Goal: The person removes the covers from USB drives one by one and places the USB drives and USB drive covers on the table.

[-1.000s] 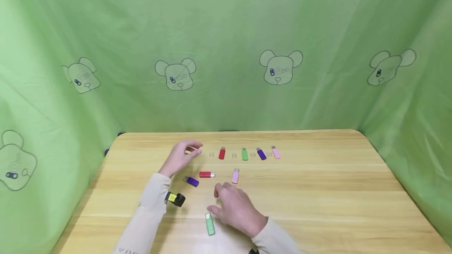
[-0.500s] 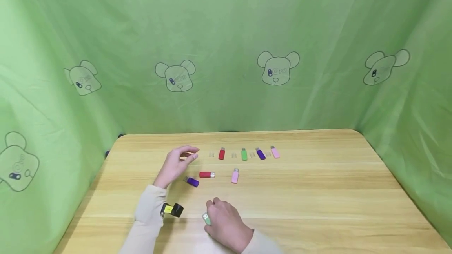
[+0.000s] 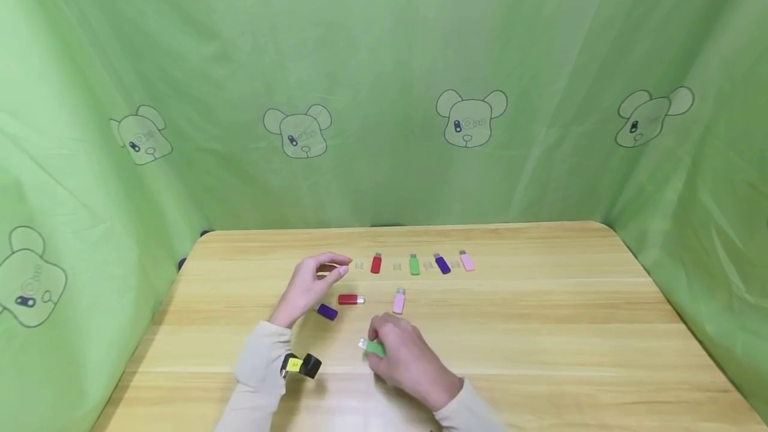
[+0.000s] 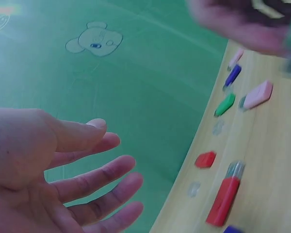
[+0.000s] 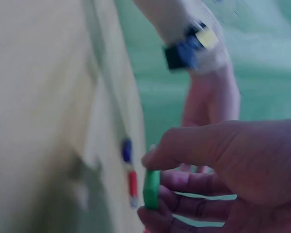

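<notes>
The right hand (image 3: 403,357) pinches a green drive (image 3: 375,347) above the table (image 3: 540,325); the left hand (image 3: 311,283) hovers left of the far row, fingers loosely spread. It holds nothing.

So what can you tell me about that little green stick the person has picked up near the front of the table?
It is a green USB flash drive, small, flat and oblong, with what looks like a glossy plastic body and a pale cap or plug end pointing to the picture's left in the head view. The right hand pinches it between thumb and fingers; the right wrist view shows the thumb on top and the fingers beneath. It seems lifted just off the wooden table, lying roughly level. Motion blur hides finer detail.
</notes>
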Tool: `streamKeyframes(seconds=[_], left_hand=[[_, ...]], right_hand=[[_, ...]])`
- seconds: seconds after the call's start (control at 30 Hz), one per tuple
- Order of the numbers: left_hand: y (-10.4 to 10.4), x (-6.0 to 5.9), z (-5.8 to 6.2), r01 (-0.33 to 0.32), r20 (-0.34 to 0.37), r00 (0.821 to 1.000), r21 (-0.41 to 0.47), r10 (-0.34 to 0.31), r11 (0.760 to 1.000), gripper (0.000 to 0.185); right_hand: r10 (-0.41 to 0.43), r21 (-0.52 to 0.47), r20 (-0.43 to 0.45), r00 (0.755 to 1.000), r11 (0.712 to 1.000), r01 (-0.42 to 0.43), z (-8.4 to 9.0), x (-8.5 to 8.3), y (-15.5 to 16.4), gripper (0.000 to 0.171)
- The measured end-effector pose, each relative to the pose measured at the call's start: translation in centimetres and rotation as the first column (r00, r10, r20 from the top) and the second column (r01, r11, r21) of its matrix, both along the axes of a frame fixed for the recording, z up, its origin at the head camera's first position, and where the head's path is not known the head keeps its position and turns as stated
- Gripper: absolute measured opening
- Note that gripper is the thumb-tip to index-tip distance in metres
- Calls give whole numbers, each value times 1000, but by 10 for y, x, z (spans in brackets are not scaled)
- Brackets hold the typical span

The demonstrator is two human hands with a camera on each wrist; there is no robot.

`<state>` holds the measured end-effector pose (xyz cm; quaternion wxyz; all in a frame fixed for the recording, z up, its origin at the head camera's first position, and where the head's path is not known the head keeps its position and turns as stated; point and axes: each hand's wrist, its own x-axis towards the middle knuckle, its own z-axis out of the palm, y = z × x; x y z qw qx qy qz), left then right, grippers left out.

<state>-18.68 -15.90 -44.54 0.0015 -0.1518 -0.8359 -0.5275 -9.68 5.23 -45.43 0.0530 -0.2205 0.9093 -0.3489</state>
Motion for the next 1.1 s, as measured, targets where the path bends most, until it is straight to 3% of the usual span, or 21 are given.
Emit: streamKeyframes(seconds=[0.17, 0.3, 0.53, 0.6, 0.7, 0.87, 1.1], left_hand=[[16, 6, -2, 91, 34, 995, 31, -92, 995, 24], [32, 11, -2, 162, 113, 978, 133, -178, 978, 25], [58, 18, 0, 180, 226, 940, 310, -256, 934, 27], [63, 19, 0, 180, 229, 936, 341, -268, 923, 27], [69, 19, -2, 177, 203, 945, 345, -258, 922, 23], [73, 20, -4, 168, 165, 959, 330, -232, 929, 20], [76, 22, -4, 157, 185, 953, 380, -242, 911, 20]], right_hand=[[-71, -66, -138, 988, 996, 63, 8, -14, 24, 23], [-141, -101, -235, 962, 988, 120, 14, -23, 38, 25], [-199, -161, -314, 928, 975, 154, 21, -30, 55, 26], [-197, -164, -335, 921, 975, 149, 21, -31, 58, 27], [-190, -160, -364, 912, 977, 140, 21, -32, 60, 27], [-190, -159, -366, 911, 977, 140, 21, -34, 63, 29], [-203, -200, -277, 939, 968, 150, 22, -36, 66, 22]])
